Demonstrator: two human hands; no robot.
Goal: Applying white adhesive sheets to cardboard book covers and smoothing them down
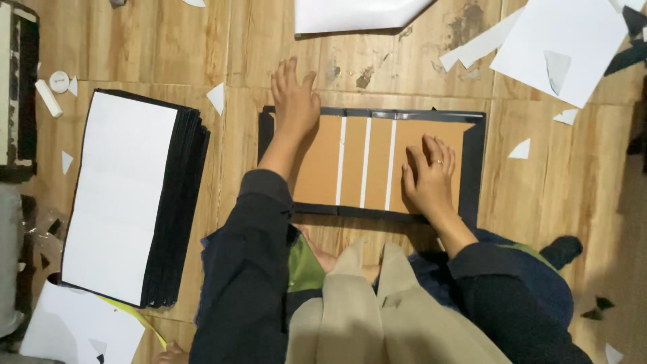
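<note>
On the wooden floor [202, 40], left hand [294, 101] and right hand [429, 178] fingers flat on brown board [354, 162], black stack [135, 195] beside, probably covers.

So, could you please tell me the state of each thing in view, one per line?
Brown board cover: lying flat and open on the floor, black edges folded over.
Left hand: flat, fingers spread, pressing the cover's top left corner.
Right hand: flat on the right panel.
Black stack: piled, white sheet on top.
Paper scraps: scattered.

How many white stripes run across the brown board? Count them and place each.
3. All on the brown board, between the hands: left stripe, middle stripe, right stripe. Hands may hide others.
</note>
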